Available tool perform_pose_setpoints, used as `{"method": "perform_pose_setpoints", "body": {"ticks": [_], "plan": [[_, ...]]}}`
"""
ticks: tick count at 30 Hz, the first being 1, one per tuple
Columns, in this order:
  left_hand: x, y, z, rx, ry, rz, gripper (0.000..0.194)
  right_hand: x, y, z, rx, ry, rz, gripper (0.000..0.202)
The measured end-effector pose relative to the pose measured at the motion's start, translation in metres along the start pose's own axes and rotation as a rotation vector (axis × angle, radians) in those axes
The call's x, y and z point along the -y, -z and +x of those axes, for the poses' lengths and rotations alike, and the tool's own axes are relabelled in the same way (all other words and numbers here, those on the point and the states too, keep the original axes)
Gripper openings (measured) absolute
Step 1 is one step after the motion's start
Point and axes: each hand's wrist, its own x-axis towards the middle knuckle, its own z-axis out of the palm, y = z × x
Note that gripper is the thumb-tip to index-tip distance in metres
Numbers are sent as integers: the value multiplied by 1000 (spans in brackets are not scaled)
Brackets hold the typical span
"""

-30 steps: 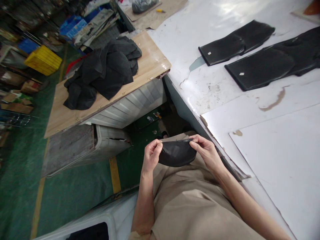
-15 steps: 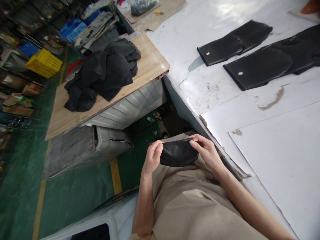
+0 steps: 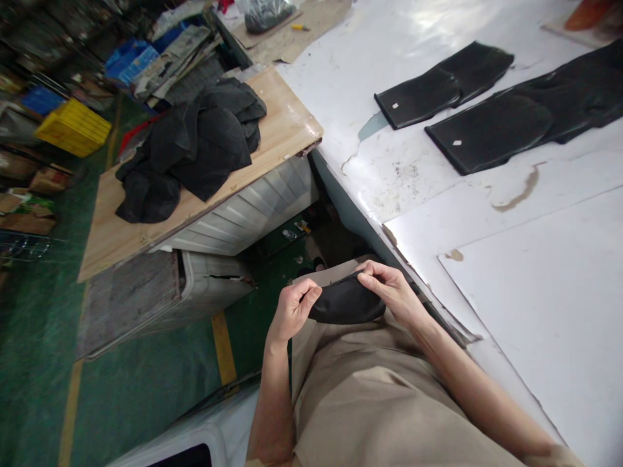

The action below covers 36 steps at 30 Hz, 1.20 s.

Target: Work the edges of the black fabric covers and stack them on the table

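Between my hands, in front of my waist, hangs a small smooth black leather-like piece (image 3: 348, 303) with a curved lower edge. My left hand (image 3: 293, 306) is closed in a pinch on its left upper corner. At the upper edge, towards the right end, the thumb and fingers of my right hand (image 3: 389, 290) pinch it too. Two long flat black pieces, a shorter one (image 3: 418, 100) and a longer one (image 3: 491, 139), lie on the white-covered table to the right, each with a small white mark.
A heap of black cloth (image 3: 195, 146) rests on a wooden board (image 3: 287, 123) at left. The white tabletop (image 3: 549, 279) has torn edges close to my right arm. A yellow crate (image 3: 74, 128) and blue bins (image 3: 131, 59) stand farther back. A gap separates board and table.
My left hand has shifted slightly left and turned, its thumb now lying over the piece's edge. The right hand's grip has moved a little inward along the edge. The view has shifted slightly.
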Motion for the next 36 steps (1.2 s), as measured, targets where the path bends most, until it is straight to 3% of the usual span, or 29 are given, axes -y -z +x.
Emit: {"method": "perform_pose_setpoints", "body": {"ticks": [6, 10, 19, 24, 36], "plan": [[9, 0, -2, 20, 65, -24, 34, 3, 20, 2, 283, 8, -22, 27], [7, 0, -2, 21, 70, -15, 34, 6, 29, 3, 343, 81, -129, 21], [-2, 4, 2, 49, 45, 0, 34, 3, 14, -1, 114, 102, 22, 23], [-4, 4, 2, 61, 56, 12, 35, -2, 7, 0, -60, 71, -103, 23], [4, 10, -2, 64, 86, 34, 36, 12, -14, 0, -195, 52, -401, 26]]}}
